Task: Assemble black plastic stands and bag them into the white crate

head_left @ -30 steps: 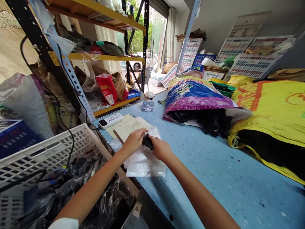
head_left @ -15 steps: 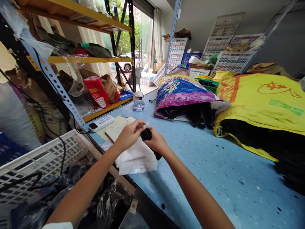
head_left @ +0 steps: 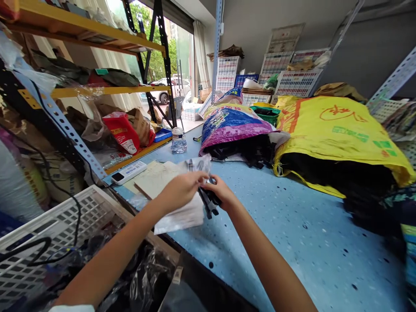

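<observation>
My left hand (head_left: 183, 188) pinches a clear plastic bag (head_left: 199, 164), which stands up crumpled beyond the fingertips. Close against it, my right hand (head_left: 223, 193) grips a black plastic part (head_left: 209, 203) whose forked end points down toward the table. The black part's upper end is hidden by the fingers, so I cannot tell how far it reaches into the bag. Beneath both hands lies a stack of white translucent bags (head_left: 178, 219), overlapping a pale board (head_left: 156, 178) on the blue tabletop (head_left: 260, 225).
A purple-blue sack (head_left: 234, 125) and a yellow sack (head_left: 334, 134), both spilling black items, occupy the far side. A bottle (head_left: 178, 141) and a white power strip (head_left: 129, 172) stand near the shelving (head_left: 113, 91). Below left is a white crate (head_left: 65, 216) of black bagged items.
The black part has turned so its forked end shows below my hands. The clear bag now rises above my left fingers. My view has swung slightly to the right.
</observation>
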